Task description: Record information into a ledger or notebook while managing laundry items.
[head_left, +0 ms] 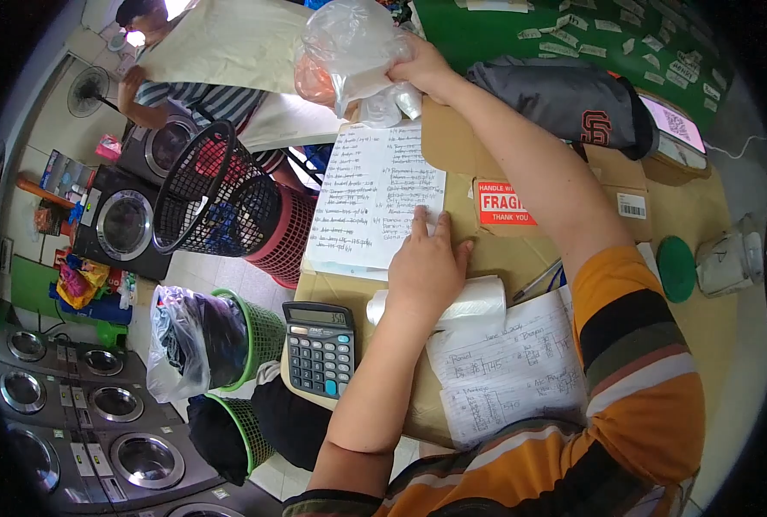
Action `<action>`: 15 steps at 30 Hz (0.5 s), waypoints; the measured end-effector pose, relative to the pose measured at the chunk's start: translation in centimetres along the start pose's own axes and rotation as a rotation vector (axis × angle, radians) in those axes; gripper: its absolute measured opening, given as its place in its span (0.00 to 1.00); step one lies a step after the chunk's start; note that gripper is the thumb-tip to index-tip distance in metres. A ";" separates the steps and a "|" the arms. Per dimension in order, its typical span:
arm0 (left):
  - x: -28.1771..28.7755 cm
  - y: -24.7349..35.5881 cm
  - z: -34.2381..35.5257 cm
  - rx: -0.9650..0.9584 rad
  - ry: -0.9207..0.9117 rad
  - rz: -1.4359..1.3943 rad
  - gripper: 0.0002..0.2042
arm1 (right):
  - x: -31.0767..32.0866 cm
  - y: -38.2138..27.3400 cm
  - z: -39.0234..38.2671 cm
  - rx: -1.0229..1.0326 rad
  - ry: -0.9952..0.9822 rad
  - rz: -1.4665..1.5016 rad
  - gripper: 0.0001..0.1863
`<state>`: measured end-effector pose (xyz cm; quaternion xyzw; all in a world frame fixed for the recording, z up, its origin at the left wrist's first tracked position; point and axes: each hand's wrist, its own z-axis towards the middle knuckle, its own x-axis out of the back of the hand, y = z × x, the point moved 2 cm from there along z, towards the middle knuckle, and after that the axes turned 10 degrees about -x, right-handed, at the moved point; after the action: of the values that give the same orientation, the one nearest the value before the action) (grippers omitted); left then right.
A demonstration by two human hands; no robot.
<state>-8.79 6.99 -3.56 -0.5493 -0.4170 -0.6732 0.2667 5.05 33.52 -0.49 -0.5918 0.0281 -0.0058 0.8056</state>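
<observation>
My left hand [427,269] lies on a handwritten list [371,202] with several crossed-out lines, fingers stretched out toward its lower right part. At the far edge of the table, my right hand [420,71] grips a see-through plastic bag [358,53]. Something orange shows through the bag's left side. Below that bag sits a smaller bunch of thin plastic [382,112]. Just under my left wrist is a roll of translucent plastic [478,303], partly covered by the hand. A grey calculator [319,349] rests at the table's left corner.
Handwritten sheets [508,370], a pen [537,283], a cardboard box [607,194], a dark grey cloth item [564,99] and a glass jar [730,263] occupy the table. Laundry baskets [267,332] and washing machines [125,226] stand left. Another person [155,95] holds up a pale sheet [237,43].
</observation>
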 end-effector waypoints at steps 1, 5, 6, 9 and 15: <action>0.0 0.0 0.0 0.000 -0.003 0.003 0.27 | 0.1 0.0 0.0 -0.009 -0.001 -0.013 0.36; 0.0 0.1 -0.1 -0.007 0.006 0.006 0.27 | 0.0 -0.1 0.0 -0.024 -0.018 -0.004 0.37; 0.1 0.2 -0.1 -0.001 -0.005 0.004 0.27 | 0.1 0.0 0.0 -0.024 -0.017 -0.005 0.37; 0.1 0.2 0.0 0.002 -0.016 0.003 0.27 | 0.2 0.2 0.1 -0.014 -0.002 -0.007 0.37; 0.1 0.4 -0.1 0.017 -0.031 0.016 0.28 | 0.2 0.3 0.2 -0.001 0.002 -0.028 0.36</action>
<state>-8.51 6.69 -3.34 -0.5608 -0.4221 -0.6589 0.2703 5.26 33.80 -0.71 -0.5926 0.0207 -0.0177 0.8050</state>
